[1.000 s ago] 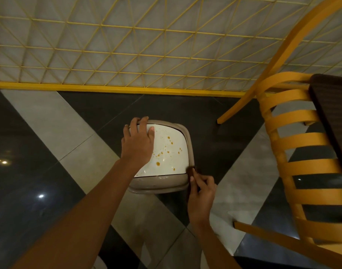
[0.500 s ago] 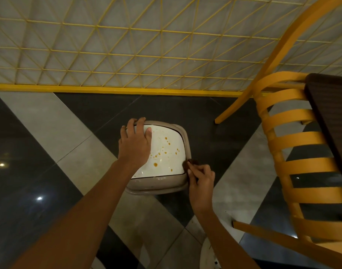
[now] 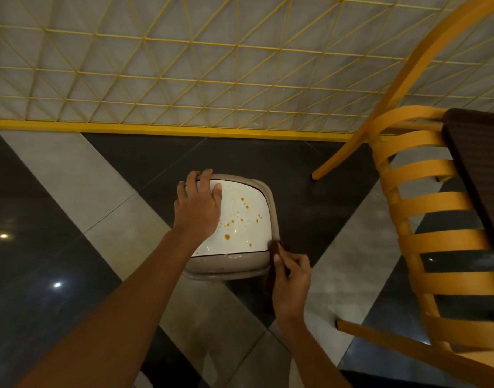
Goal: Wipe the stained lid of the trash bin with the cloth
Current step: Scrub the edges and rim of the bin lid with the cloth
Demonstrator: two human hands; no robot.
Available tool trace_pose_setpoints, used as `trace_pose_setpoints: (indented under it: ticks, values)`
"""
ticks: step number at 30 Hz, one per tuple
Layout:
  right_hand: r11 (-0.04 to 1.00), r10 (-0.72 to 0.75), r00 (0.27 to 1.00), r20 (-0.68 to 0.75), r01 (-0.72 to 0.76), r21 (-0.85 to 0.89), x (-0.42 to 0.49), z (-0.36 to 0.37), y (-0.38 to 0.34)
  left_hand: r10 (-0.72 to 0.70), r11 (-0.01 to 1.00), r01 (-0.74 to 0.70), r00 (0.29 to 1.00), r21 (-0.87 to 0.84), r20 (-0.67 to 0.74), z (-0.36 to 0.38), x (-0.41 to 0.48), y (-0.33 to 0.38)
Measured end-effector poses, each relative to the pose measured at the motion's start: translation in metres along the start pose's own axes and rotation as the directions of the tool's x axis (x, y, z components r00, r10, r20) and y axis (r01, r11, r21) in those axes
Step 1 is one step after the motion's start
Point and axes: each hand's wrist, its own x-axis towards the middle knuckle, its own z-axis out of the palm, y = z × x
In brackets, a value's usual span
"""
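A small beige trash bin (image 3: 229,266) stands on the floor below me. Its white lid (image 3: 241,219) carries several orange-brown stain spots. My left hand (image 3: 198,205) lies over the lid's left side, fingers curled over the far rim. My right hand (image 3: 292,278) pinches a dark brown cloth (image 3: 274,247) at the bin's near right corner. The cloth's top end touches the rim there, and the rest hangs down in front of my palm.
A yellow slatted chair (image 3: 436,242) with a dark seat (image 3: 481,169) stands close on the right, one leg (image 3: 349,147) reaching toward the bin. A wall with yellow lattice (image 3: 184,65) and a yellow baseboard runs behind. The floor is dark and grey tile.
My right hand with the cloth has shifted slightly along the bin's right corner. The left hand has slid a little toward the lid's far rim. The camera has moved a bit.
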Motion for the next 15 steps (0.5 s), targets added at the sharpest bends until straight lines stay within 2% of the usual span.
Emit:
trace_pose_setpoints:
  ticks: [3,6,10,15]
  values:
    - [0.986,0.127,0.990,-0.055,-0.120,0.120,-0.023,0.006,0.004,-0.012,1.000,0.013,1.000,-0.018,0.019,-0.002,0.000,0.001]
    - [0.971,0.190,0.976,-0.109,-0.170,0.170,-0.019,0.014,-0.007,-0.033,0.998,0.036,0.998,-0.043,0.060,-0.006,0.003,0.003]
    - [0.986,0.140,0.985,-0.104,-0.129,0.110,0.012,0.017,-0.024,-0.106,0.990,0.114,0.991,-0.084,0.087,-0.010,0.001,0.006]
    - [0.995,0.065,0.997,-0.030,-0.062,0.081,0.040,0.025,-0.042,-0.254,0.959,0.255,0.967,-0.126,0.024,-0.009,-0.012,0.006]
